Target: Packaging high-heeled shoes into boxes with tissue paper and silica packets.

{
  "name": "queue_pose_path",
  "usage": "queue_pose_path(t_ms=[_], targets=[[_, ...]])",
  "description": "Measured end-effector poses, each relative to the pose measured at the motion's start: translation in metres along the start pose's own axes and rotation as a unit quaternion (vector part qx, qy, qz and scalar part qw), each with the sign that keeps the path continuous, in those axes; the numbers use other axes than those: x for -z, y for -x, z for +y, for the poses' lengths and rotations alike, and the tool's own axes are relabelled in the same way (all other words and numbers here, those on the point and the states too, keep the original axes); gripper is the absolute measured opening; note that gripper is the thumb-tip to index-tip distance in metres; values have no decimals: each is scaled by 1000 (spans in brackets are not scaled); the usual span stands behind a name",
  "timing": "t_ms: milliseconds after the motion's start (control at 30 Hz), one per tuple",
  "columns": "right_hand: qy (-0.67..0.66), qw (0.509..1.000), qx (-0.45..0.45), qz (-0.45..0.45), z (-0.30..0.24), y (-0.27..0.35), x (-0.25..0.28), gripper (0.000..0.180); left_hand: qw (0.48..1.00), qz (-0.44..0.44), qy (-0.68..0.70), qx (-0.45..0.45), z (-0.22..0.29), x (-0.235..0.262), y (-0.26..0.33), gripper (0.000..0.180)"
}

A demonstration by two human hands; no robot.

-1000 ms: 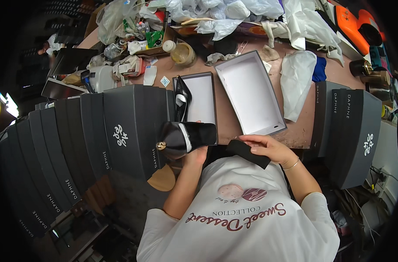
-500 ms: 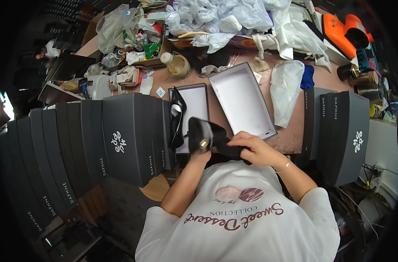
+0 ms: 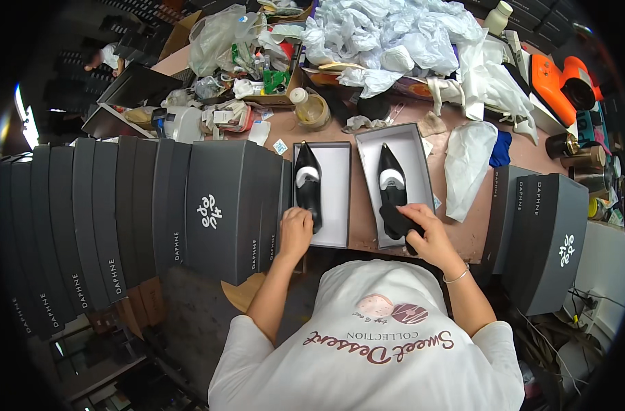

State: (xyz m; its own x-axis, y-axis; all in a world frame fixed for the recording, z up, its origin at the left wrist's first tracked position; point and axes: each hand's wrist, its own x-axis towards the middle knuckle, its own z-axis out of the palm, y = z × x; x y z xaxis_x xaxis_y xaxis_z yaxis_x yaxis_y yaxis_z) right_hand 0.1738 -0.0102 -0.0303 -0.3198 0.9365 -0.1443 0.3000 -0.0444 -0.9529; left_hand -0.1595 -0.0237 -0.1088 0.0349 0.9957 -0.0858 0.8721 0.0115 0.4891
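Observation:
Two open grey shoe box halves lie side by side on the brown table. A black pointed shoe [image 3: 308,182] lies along the left side of the left box half [image 3: 333,205]. My left hand [image 3: 295,233] rests at that shoe's heel end, fingers curled on it. In the right box half [image 3: 415,147] lies a second black pointed shoe [image 3: 391,178]. My right hand [image 3: 429,233] is at its heel, closed on a black cloth [image 3: 398,222] pressed against the shoe.
A row of dark grey shoe boxes [image 3: 216,205] stands on the left, and more dark boxes [image 3: 545,233] on the right. Crumpled white plastic bags [image 3: 388,41], a tape roll [image 3: 312,109], an orange tool [image 3: 559,75] and clutter fill the far side.
A second ago both hands held one shoe close to my body, the cloth in the right. Now that shoe lies in the right box half and my left hand is on the other shoe.

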Motion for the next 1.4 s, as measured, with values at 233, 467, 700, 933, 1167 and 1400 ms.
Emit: queue_pose_path(t_ms=[233, 467, 700, 933, 1167, 1400], targets=[[-4, 997, -10, -79, 2, -10, -28, 46, 764, 15, 506, 399, -10, -69, -6, 72], [19, 999, 3, -38, 0, -22, -47, 46, 843, 6, 420, 336, 9, -80, -19, 36], [-87, 993, -76, 5, 21, -32, -70, 47, 756, -105, 626, 162, 84, -1, 21, 49], [-148, 984, -73, -74, -15, -28, -53, 43, 710, -178, 672, 110, 88, 22, 28, 71], [-159, 987, -8, -12, -16, -19, -59, 45, 756, -236, 606, 75, 87, 29, 17, 71], [-164, 986, -20, 5, -14, -23, -57, 43, 843, -188, 503, 27, 99, 41, 8, 66]])
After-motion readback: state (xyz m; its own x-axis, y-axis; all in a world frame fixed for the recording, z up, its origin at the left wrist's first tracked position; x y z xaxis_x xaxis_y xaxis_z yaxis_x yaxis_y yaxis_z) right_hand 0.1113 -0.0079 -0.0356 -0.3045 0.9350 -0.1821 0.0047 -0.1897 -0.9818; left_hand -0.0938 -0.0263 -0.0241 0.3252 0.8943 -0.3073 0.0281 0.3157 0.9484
